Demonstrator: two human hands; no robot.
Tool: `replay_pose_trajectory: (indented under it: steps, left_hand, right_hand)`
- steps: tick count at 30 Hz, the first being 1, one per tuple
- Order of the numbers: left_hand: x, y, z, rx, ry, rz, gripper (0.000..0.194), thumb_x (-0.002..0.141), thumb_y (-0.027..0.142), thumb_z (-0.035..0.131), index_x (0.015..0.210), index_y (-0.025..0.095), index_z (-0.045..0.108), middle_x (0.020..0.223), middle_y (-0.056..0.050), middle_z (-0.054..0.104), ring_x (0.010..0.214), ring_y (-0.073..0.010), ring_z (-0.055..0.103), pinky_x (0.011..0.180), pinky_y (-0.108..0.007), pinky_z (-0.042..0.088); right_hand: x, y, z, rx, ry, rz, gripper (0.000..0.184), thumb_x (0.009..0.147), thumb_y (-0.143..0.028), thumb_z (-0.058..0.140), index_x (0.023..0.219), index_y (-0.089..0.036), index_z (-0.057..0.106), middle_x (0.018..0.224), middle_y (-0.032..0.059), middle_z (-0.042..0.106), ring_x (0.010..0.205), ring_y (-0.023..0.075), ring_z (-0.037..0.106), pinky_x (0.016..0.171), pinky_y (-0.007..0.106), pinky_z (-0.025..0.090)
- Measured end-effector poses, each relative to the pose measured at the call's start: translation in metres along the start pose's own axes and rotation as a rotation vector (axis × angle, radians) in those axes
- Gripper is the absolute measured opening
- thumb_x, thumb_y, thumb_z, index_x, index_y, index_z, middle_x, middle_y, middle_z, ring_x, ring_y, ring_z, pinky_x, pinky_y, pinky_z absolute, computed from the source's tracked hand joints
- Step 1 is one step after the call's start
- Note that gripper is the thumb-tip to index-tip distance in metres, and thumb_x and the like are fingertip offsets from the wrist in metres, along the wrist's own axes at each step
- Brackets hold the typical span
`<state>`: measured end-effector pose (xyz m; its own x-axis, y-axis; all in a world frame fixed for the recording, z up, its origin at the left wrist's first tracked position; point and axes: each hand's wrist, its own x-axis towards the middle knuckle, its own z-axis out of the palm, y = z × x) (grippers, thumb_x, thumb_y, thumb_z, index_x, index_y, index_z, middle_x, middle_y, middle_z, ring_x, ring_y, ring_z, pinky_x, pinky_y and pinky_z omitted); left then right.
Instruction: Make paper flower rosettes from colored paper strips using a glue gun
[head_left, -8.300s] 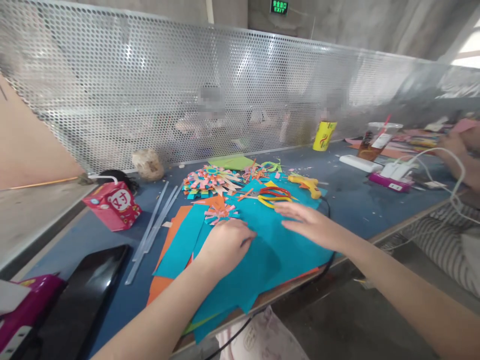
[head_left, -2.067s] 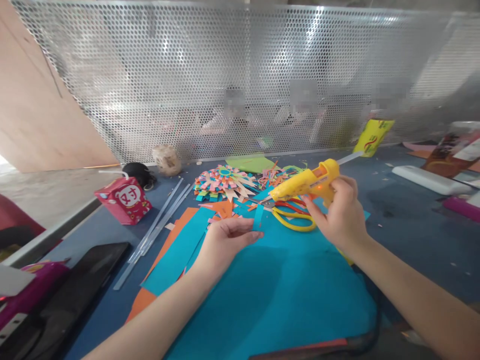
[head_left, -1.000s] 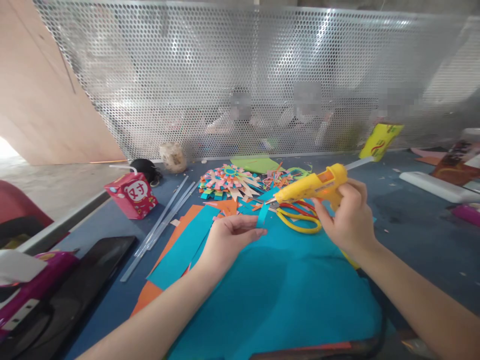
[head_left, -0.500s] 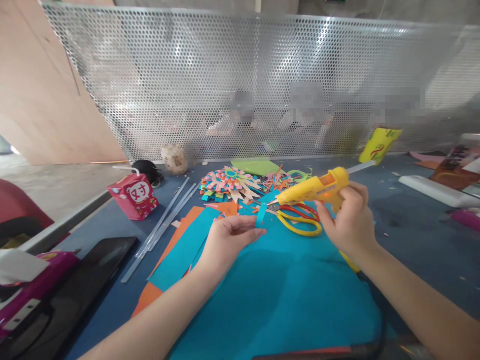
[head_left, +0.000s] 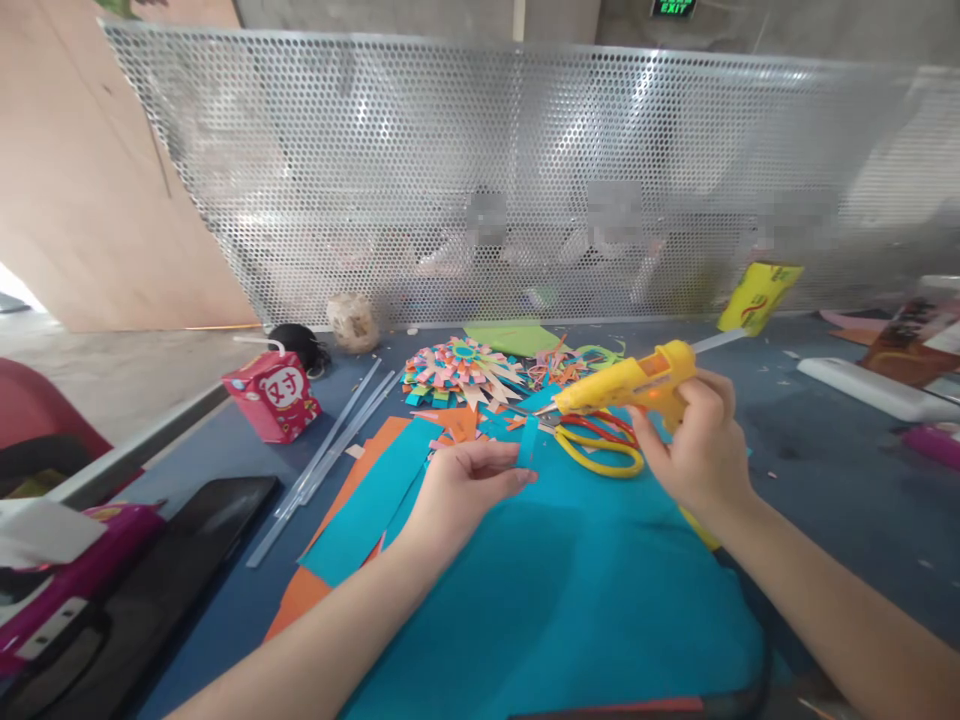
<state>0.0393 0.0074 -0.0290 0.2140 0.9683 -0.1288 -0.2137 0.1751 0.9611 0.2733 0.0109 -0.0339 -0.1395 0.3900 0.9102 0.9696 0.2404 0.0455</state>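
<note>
My left hand [head_left: 457, 485] pinches a small teal paper strip [head_left: 527, 443] upright above the big teal paper sheet [head_left: 592, 600]. My right hand [head_left: 701, 450] is wrapped round the handle of a yellow hot glue gun [head_left: 630, 380], its nozzle pointing left at the top of the strip, a finger's width away. Yellow-handled scissors [head_left: 600, 445] lie on the sheet just under the gun. A finished multicoloured paper flower [head_left: 454, 365] rests behind them.
Clear glue sticks [head_left: 330, 445] lie left of orange and teal sheets. A red drink carton [head_left: 274, 395], a black tablet [head_left: 172, 560] and a magenta device [head_left: 67, 585] stand at the left. A perforated metal screen [head_left: 525, 180] closes the back, with people behind it.
Since the oldest frame my right hand has picked up the glue gun and my left a teal strip. Over the last second the nozzle has stayed close to the strip, both hands almost still.
</note>
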Motion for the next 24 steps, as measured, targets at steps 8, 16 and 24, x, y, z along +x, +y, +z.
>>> replay_pose_trajectory:
  steps: [8, 16, 24]
  left_hand:
    - [0.000, -0.003, -0.002, 0.041, -0.026, 0.021, 0.031, 0.043, 0.023, 0.082, 0.068, 0.014, 0.068, 0.065, 0.000, 0.071, 0.069, -0.0194, 0.069, 0.067, -0.025, 0.054]
    - [-0.003, 0.005, 0.001, -0.049, 0.016, 0.020, 0.034, 0.040, 0.025, 0.083, 0.068, 0.013, 0.068, 0.065, -0.001, 0.071, 0.065, -0.0163, 0.068, 0.062, -0.021, 0.054]
    - [-0.001, 0.005, 0.002, -0.017, -0.028, -0.003, 0.040, 0.036, 0.031, 0.083, 0.067, 0.012, 0.067, 0.061, -0.002, 0.070, 0.059, -0.0168, 0.067, 0.059, -0.025, 0.056]
  right_hand:
    - [0.001, 0.000, 0.000, -0.061, 0.009, -0.074, 0.041, 0.077, -0.029, 0.057, 0.110, -0.017, 0.036, 0.100, 0.0135, 0.051, 0.090, 0.0245, 0.056, 0.057, 0.029, 0.050]
    - [0.008, 0.011, 0.002, -0.182, -0.331, 0.213, 0.040, 0.079, -0.038, 0.050, 0.108, -0.012, 0.042, 0.106, 0.0176, 0.051, 0.091, 0.0279, 0.056, 0.061, 0.032, 0.047]
    - [0.011, 0.071, 0.010, -0.336, -0.738, 0.892, 0.055, 0.080, -0.045, 0.042, 0.112, 0.000, 0.047, 0.105, 0.0283, 0.052, 0.099, 0.0372, 0.053, 0.072, 0.042, 0.044]
